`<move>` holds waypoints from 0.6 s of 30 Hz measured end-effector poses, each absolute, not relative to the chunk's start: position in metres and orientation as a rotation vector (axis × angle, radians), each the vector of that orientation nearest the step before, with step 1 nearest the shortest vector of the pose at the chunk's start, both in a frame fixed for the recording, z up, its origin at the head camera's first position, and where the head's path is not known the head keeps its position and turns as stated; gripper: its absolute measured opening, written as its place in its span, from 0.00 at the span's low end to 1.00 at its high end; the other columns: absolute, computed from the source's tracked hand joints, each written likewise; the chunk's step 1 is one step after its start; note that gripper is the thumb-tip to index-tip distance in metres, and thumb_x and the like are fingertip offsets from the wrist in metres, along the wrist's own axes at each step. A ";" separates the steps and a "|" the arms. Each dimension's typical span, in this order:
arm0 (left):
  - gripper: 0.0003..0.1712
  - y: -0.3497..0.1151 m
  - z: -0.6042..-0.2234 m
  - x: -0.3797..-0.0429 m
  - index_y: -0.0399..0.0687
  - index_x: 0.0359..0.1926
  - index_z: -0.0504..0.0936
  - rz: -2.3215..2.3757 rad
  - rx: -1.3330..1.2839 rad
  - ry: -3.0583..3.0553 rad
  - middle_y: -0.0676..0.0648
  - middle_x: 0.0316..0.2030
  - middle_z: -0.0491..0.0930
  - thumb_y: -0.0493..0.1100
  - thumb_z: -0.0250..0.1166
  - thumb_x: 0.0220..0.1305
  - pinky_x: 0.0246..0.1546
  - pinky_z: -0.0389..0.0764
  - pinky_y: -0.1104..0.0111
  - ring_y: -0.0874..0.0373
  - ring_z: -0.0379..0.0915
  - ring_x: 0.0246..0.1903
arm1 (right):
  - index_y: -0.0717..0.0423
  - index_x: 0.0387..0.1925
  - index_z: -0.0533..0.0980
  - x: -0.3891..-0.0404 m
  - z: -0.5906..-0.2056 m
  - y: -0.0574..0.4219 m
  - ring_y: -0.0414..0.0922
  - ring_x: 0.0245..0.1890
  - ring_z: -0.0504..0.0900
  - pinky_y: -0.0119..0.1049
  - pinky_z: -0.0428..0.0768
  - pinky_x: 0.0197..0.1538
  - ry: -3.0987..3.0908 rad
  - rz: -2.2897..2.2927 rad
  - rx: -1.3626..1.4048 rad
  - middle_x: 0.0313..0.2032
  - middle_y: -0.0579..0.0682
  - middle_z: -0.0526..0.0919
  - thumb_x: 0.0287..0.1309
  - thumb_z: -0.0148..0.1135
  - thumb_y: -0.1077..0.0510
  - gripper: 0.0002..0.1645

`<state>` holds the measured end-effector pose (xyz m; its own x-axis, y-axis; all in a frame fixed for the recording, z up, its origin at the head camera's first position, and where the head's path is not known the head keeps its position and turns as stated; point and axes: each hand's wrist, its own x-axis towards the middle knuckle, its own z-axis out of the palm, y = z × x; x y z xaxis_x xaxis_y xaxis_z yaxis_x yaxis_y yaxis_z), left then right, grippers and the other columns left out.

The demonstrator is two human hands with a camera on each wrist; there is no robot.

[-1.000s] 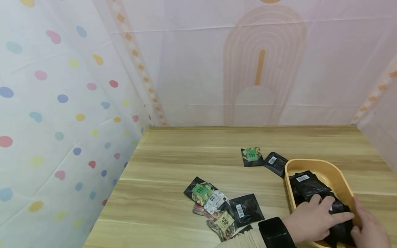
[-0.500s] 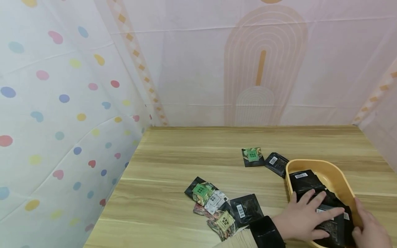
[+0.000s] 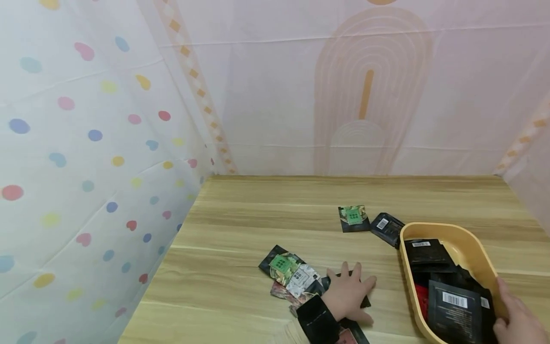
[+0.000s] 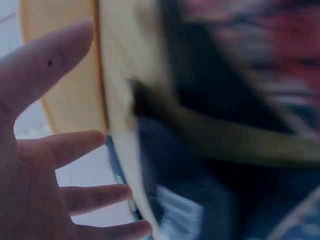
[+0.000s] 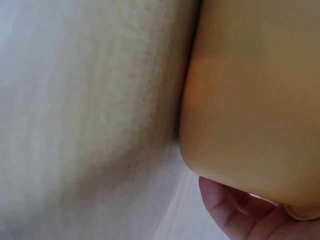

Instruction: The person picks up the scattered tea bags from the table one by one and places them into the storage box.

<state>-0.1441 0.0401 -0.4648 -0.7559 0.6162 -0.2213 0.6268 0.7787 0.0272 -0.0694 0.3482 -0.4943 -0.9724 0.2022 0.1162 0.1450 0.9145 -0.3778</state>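
My left hand (image 3: 347,295) is spread over the loose packets on the table, its fingers straight and apart. Under it a black packet (image 3: 366,302) shows only at the edges, so contact cannot be told. Beside it lie a packet with a green label (image 3: 281,264) and one with a white label (image 3: 302,281), overlapping. A packet with a pink label (image 3: 347,337) is partly hidden near the black wristband. My right hand (image 3: 520,313) grips the right rim of a yellow plastic bin (image 3: 470,248). Inside the bin lie several black packets (image 3: 455,313) and something red (image 3: 421,298).
Behind the bin's left corner lie a black packet with a barcode (image 3: 387,229) and a green-labelled packet (image 3: 354,218). The wooden table (image 3: 240,210) ends against a patterned cloth backdrop (image 3: 266,110); a dotted cloth (image 3: 99,205) hangs at the left.
My left hand has left the packets in the bin and moved left over the packets on the table. The packets in the bin lie differently, uncovering something red. My right hand stays on the rim.
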 end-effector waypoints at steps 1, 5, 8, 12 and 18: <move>0.46 0.039 -0.467 -0.144 0.73 0.62 0.63 -0.103 0.958 2.738 0.50 0.60 0.61 0.71 0.67 0.37 0.40 0.70 0.46 0.46 0.60 0.57 | 0.57 0.69 0.35 -0.069 -0.495 0.349 0.71 0.37 0.69 0.58 0.68 0.33 -2.907 0.554 -0.246 0.42 0.75 0.65 0.34 0.54 0.73 0.60; 0.44 0.039 -0.474 -0.142 0.75 0.60 0.66 -0.165 0.949 2.742 0.53 0.54 0.64 0.68 0.69 0.37 0.31 0.74 0.53 0.52 0.64 0.49 | 0.57 0.69 0.35 -0.069 -0.495 0.352 0.70 0.36 0.69 0.58 0.68 0.33 -2.888 0.549 -0.217 0.40 0.75 0.66 0.33 0.53 0.73 0.60; 0.40 0.039 -0.475 -0.144 0.73 0.56 0.70 -0.148 0.943 2.762 0.55 0.47 0.66 0.64 0.71 0.36 0.24 0.73 0.59 0.58 0.62 0.40 | 0.58 0.69 0.36 -0.069 -0.494 0.351 0.70 0.36 0.70 0.57 0.68 0.33 -2.886 0.548 -0.223 0.40 0.75 0.66 0.33 0.53 0.73 0.60; 0.37 0.036 -0.476 -0.145 0.71 0.51 0.74 -0.108 0.925 2.781 0.55 0.40 0.66 0.61 0.74 0.34 0.19 0.70 0.63 0.60 0.58 0.35 | 0.58 0.69 0.37 -0.070 -0.492 0.347 0.70 0.36 0.70 0.57 0.68 0.33 -2.907 0.542 -0.277 0.41 0.75 0.66 0.33 0.54 0.73 0.59; 0.29 0.035 -0.481 -0.149 0.63 0.44 0.75 -0.005 0.901 2.812 0.53 0.38 0.64 0.49 0.75 0.36 0.16 0.66 0.69 0.60 0.58 0.33 | 0.58 0.69 0.36 -0.070 -0.493 0.347 0.68 0.34 0.70 0.56 0.68 0.32 -2.923 0.544 -0.316 0.40 0.75 0.66 0.33 0.54 0.72 0.60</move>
<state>-0.1491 0.0353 -0.4805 -0.7980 0.5753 -0.1795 0.5760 0.8157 0.0537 -0.0704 0.3469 -0.4928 -0.9662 0.2332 0.1097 0.1782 0.9120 -0.3695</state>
